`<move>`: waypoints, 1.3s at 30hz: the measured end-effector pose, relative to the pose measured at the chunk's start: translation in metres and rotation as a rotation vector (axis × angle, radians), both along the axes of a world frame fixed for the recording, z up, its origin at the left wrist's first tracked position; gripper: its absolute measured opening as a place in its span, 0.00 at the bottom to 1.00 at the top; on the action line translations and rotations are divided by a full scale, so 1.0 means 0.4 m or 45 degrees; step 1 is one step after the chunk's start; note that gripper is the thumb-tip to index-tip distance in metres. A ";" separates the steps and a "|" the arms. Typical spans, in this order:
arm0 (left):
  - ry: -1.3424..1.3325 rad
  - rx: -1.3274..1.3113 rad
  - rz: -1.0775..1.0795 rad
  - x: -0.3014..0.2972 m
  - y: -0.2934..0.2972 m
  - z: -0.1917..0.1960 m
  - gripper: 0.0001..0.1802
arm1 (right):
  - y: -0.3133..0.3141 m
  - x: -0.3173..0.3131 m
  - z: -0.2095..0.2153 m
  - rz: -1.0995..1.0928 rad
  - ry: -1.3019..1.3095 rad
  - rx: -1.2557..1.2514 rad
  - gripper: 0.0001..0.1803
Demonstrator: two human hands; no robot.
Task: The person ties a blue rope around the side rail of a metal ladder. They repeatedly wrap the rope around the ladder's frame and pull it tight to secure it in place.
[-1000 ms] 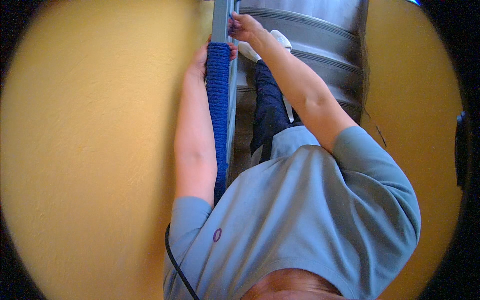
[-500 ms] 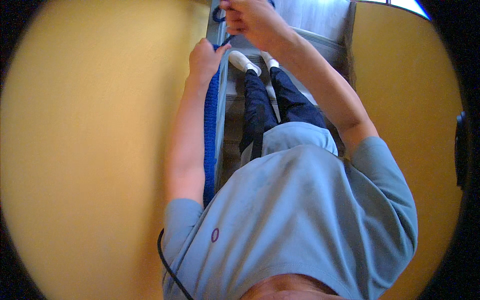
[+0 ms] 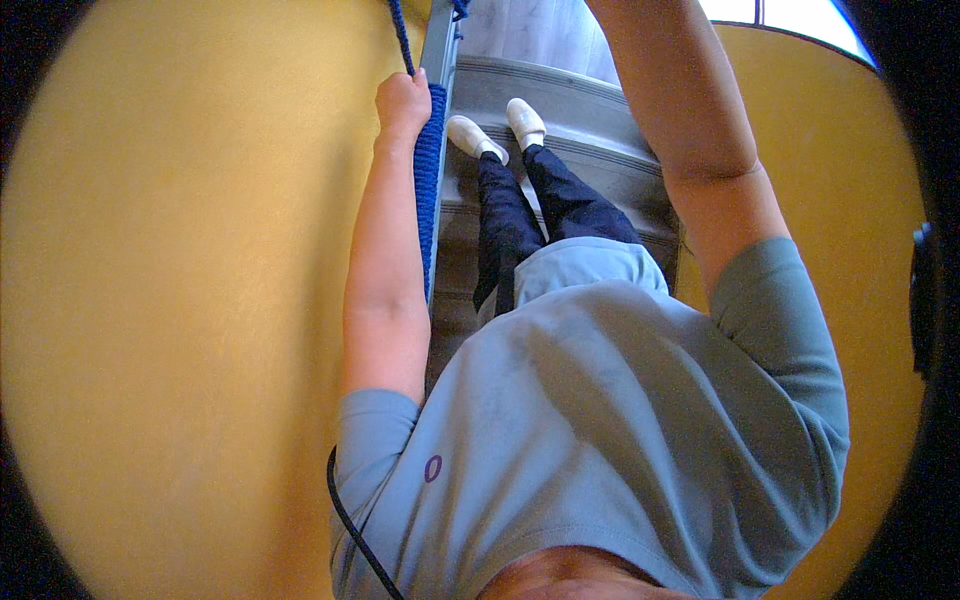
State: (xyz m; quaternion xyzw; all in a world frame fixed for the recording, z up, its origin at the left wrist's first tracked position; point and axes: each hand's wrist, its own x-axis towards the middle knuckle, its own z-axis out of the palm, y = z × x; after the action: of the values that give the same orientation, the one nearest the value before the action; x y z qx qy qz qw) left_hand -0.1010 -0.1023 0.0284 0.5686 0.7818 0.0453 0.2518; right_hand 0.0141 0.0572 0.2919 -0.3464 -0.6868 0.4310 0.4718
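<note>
Yellow walls [image 3: 200,300] flank grey stairs [image 3: 590,118], bright window [image 3: 800,12] upper right

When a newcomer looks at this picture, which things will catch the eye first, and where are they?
Probably first the vivid blue rope, wound in tight coils around the grey rail at upper centre, with one strand running from the top edge down to the left grip. Next comes the broad yellow wall filling the left side. The white shoes on the grey steps, just right of the rail, also stand out.
</note>
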 end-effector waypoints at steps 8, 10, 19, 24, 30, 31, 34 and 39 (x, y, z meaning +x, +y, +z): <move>-0.300 -0.113 0.520 -0.066 -0.032 -0.117 0.26 | -0.082 -0.065 -0.279 0.258 -0.201 0.093 0.10; -0.456 -0.189 0.744 -0.071 -0.044 -0.143 0.26 | -0.110 -0.086 -0.374 0.208 -0.167 -0.020 0.09; -1.613 -1.048 1.074 -0.116 -0.118 -0.177 0.19 | -0.257 -0.038 -0.765 0.145 -0.664 -0.196 0.19; -1.505 -0.963 1.203 -0.092 -0.132 -0.184 0.17 | -0.386 0.000 -0.987 0.113 -0.689 -1.504 0.14; -1.772 -0.955 1.271 -0.081 -0.133 -0.188 0.19 | -0.426 -0.008 -1.072 -0.149 1.234 -2.556 0.11; -1.861 -0.916 1.217 -0.083 -0.129 -0.186 0.19 | -0.431 -0.004 -1.056 -0.308 1.523 -2.534 0.11; -1.758 -1.027 1.214 -0.084 -0.118 -0.165 0.20 | -0.461 0.046 -0.986 -0.439 1.513 -2.456 0.17; -0.933 -0.640 1.012 -0.079 -0.069 -0.117 0.28 | -0.470 0.121 -0.838 0.019 1.047 -2.135 0.17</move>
State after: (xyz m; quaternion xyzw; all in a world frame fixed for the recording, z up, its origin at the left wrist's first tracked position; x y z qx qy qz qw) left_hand -0.1325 -0.1300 -0.0186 0.1026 0.7836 0.1431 0.5958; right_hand 0.0623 -0.1308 -0.0433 -0.3896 0.0675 0.8777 0.2709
